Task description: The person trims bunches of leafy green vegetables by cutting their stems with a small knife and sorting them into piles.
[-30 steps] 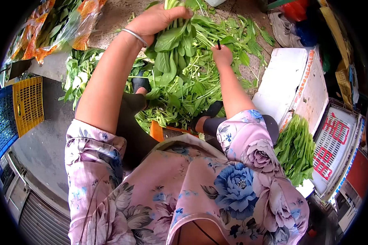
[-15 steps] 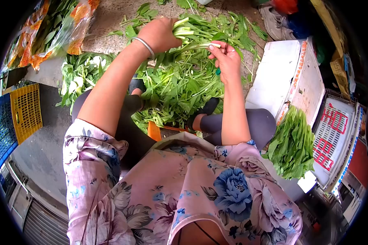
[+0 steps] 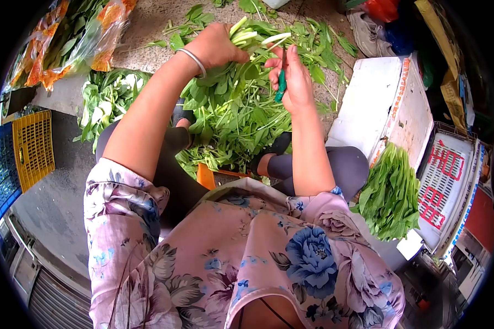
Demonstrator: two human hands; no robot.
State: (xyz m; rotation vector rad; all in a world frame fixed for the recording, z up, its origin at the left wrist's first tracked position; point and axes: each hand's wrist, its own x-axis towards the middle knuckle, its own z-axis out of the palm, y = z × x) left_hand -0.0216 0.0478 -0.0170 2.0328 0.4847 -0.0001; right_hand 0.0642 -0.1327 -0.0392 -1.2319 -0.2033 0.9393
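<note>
My left hand (image 3: 217, 50) is closed around a bunch of leafy greens (image 3: 245, 37), with the pale cut stems pointing up and right. In my right hand (image 3: 297, 82) is a small knife (image 3: 281, 88) with a green handle; its dark narrow blade stands upright beside the stem ends. One pale stem juts out of the bunch toward the blade, and I cannot tell if they touch. Under both hands spreads a loose heap of leafy greens (image 3: 236, 123), lying between my feet and over the stone ledge.
To the right stand a white foam box (image 3: 362, 98), a tidy bundle of greens (image 3: 389, 194) and a white crate (image 3: 442, 181) with red marks. On the left are paler greens (image 3: 112, 101), a yellow crate (image 3: 34, 151), a blue crate (image 3: 4, 172) and plastic-bagged greens (image 3: 74, 46).
My right hand has drawn slightly left and turned, bringing the knife into plain view. The stem it pinched is out of its fingertips and sits with the left hand's bunch.
</note>
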